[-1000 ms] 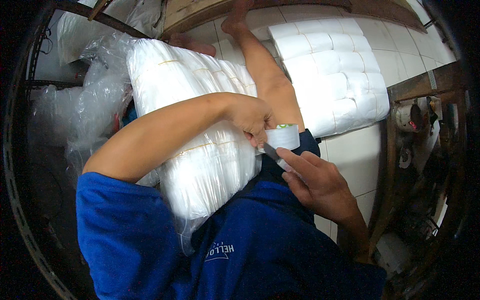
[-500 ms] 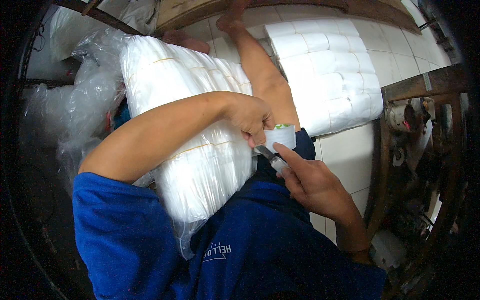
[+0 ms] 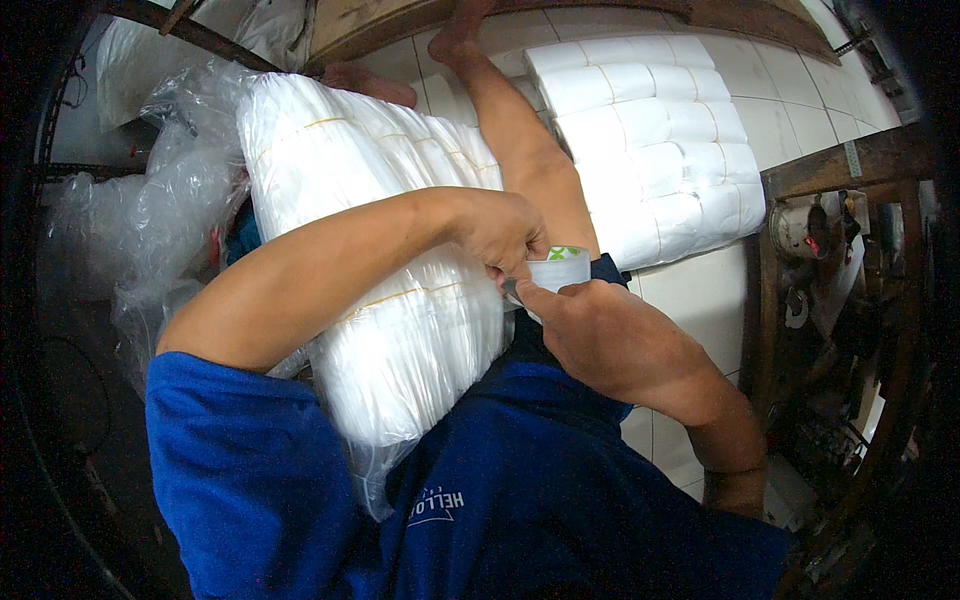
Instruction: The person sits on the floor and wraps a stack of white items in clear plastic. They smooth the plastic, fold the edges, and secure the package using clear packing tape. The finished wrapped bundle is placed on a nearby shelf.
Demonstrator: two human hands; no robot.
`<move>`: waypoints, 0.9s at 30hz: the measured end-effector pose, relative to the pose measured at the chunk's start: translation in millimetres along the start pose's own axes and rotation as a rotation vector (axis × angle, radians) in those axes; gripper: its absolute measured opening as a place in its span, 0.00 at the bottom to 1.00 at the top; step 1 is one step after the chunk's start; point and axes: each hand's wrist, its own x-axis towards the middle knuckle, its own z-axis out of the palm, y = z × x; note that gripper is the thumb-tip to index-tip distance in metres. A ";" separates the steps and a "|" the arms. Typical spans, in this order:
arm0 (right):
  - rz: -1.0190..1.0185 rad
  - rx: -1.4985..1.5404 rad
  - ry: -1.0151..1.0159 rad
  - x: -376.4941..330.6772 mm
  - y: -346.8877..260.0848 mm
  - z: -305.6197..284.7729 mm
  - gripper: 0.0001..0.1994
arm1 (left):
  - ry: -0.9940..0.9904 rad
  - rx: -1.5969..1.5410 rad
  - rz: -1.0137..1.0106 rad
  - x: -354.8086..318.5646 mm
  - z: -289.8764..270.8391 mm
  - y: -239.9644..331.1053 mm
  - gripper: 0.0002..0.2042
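My left hand (image 3: 503, 232) is closed on a roll of clear tape (image 3: 572, 269) with green marks inside its core. It reaches over a large bundle of white plastic bags (image 3: 415, 365), tied with yellowish bands and wrapped in clear film, lying across my lap. My right hand (image 3: 622, 338) is closed around a box cutter, most of which its fingers hide. Only the dark end of the box cutter (image 3: 511, 290) shows, close by the left fingertips and the roll's near edge. Whether the blade touches the tape cannot be made out.
A second stack of white banded bundles (image 3: 655, 150) lies on the tiled floor (image 3: 690, 300) beyond my bare leg. Crumpled clear plastic (image 3: 165, 210) is heaped at the left. At the right stands a dark wooden frame (image 3: 835, 170) with a metal can (image 3: 797, 232) in it.
My right hand has moved up and left toward the left fingers and turned over, so it now covers most of the box cutter. The left hand and tape roll have barely moved.
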 end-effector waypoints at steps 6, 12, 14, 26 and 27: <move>0.005 0.038 -0.017 2.2 0.6 0.0 0.16 | 0.056 -0.027 -0.033 -3.3 0.5 6.5 0.08; 0.096 0.146 0.032 -15.7 0.6 -10.4 0.17 | 0.096 0.041 0.026 0.5 -2.0 1.4 0.09; 0.152 0.216 0.241 -43.0 2.3 -23.7 0.17 | 0.111 -0.023 0.006 -4.4 -8.0 9.5 0.09; 0.036 1.047 0.982 60.7 -36.7 55.7 0.14 | 0.896 -0.449 0.375 -13.6 -68.4 5.5 0.13; 0.059 1.022 1.002 76.6 -41.4 54.1 0.14 | 0.977 -0.506 0.397 -15.5 -71.1 3.1 0.12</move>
